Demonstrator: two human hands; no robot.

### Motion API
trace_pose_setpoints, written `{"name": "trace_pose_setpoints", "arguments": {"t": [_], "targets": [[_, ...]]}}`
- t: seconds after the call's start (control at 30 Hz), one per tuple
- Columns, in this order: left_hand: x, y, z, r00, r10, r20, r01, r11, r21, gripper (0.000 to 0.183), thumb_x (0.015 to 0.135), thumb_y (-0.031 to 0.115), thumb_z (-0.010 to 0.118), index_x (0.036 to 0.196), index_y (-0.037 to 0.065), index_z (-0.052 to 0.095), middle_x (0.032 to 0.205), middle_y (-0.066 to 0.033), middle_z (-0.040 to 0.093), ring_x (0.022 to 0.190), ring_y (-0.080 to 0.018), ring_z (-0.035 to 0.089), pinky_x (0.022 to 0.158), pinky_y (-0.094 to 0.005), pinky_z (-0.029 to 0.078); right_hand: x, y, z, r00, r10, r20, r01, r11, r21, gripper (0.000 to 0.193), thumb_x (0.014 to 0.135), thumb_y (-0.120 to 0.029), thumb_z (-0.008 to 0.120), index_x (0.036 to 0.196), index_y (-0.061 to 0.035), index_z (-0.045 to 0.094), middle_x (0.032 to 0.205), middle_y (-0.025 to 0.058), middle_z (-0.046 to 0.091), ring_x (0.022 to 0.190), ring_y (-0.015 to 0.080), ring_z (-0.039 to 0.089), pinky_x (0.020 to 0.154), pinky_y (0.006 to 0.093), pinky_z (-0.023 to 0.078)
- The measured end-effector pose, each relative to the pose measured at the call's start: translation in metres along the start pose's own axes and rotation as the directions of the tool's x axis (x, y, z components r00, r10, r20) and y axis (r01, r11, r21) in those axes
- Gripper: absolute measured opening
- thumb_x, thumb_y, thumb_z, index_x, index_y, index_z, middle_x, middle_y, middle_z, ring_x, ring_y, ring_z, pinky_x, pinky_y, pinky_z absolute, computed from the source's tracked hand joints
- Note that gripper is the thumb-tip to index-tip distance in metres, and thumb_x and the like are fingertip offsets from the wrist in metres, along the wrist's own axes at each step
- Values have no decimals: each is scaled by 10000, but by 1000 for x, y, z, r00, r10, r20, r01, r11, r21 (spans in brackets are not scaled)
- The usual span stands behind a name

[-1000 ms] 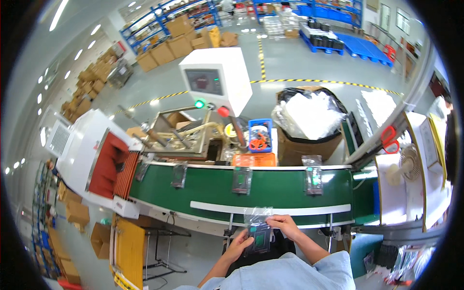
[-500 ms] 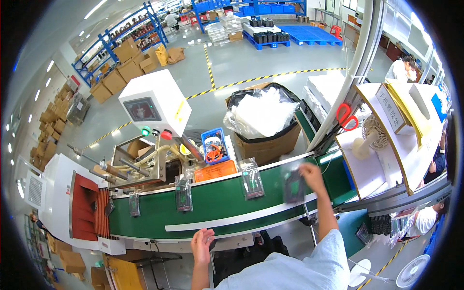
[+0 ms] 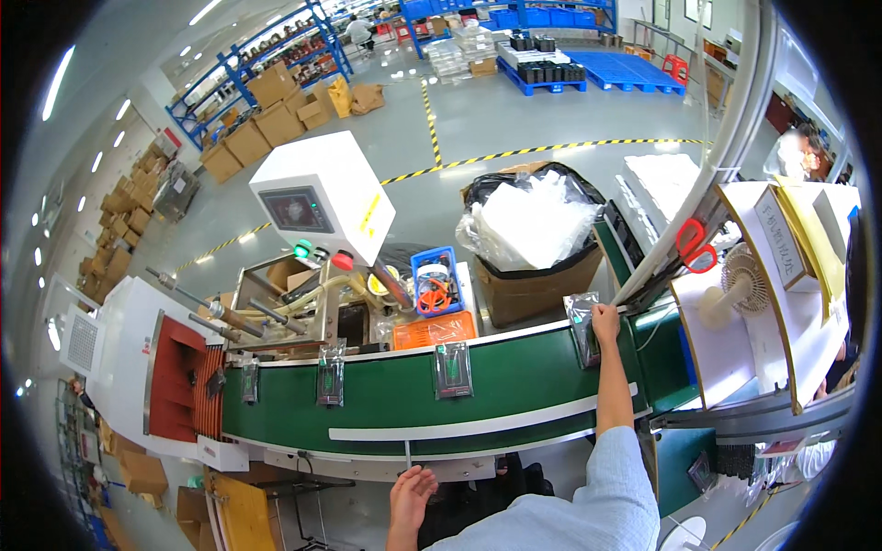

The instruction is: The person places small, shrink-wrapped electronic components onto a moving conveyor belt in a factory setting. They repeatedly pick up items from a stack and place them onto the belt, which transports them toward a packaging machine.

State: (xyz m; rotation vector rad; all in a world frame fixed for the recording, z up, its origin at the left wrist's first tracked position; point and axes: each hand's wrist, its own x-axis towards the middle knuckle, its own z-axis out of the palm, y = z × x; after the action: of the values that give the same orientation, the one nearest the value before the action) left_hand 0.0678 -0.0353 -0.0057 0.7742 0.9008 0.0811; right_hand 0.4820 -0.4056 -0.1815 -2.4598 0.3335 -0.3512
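The green conveyor belt (image 3: 390, 390) spans the scene; from its middle, the white machine (image 3: 129, 354) with a red curtain stands at nine o'clock. Three clear pouches (image 3: 452, 372) with dark, flat contents lie spaced along the belt and look already placed. A fourth pouch (image 3: 581, 342) sits tilted at two o'clock, against the far edge; its placing appears unfinished. The right hand's (image 3: 606, 323) grip seems to pinch that pouch's right side, though its fingertips are hidden. At six o'clock the left hand (image 3: 412, 500) is empty, fingers loosely curled.

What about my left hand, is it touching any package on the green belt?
No, the left hand is in front of the green belt, apart from the packages.
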Motion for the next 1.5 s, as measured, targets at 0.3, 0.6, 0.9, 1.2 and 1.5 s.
{"name": "trace_pose_setpoints", "arguments": {"t": [0.3,0.6,0.9,1.2,1.5], "targets": [[4,-7,-34,988,-101,115,128,957,-259,227,839,44,512,1064,18,529,979,-139,600,937,-253,581,861,-400,470,-51,-64,14,999,-8,-36,10,998,65,239,799,-178,484,772,16,620,808,206,544,776,367,526,689,451,407],[-29,-3,-89,988,-72,137,116,931,-347,207,832,49,526,1038,33,543,964,-125,596,930,-241,567,867,-372,459,-61,-68,15,998,-61,14,62,991,-120,337,842,-289,504,1036,-28,592,1015,199,514,957,346,484,833,423,403],[-39,-5,-96,951,-113,287,158,977,-140,232,832,52,530,1063,32,535,973,-132,599,936,-241,571,875,-389,460,-240,-117,-131,977,-200,-72,210,851,481,187,777,-12,504,946,-34,583,763,72,510,653,178,472,606,312,392],[-46,-105,-4,667,-566,484,242,779,578,156,858,150,574,977,52,552,946,-103,616,866,-192,597,771,-361,496,-501,53,-247,909,394,133,-404,764,503,175,797,-81,559,942,-8,623,778,81,627,712,146,590,651,268,473],[-123,-237,160,319,-825,466,-210,418,884,273,856,131,576,1100,32,505,1023,-82,588,917,-151,580,769,-272,483,-472,247,-336,578,812,-87,-609,499,617,256,831,-184,567,1010,-2,590,713,52,602,627,109,564,561,254,470]]}}
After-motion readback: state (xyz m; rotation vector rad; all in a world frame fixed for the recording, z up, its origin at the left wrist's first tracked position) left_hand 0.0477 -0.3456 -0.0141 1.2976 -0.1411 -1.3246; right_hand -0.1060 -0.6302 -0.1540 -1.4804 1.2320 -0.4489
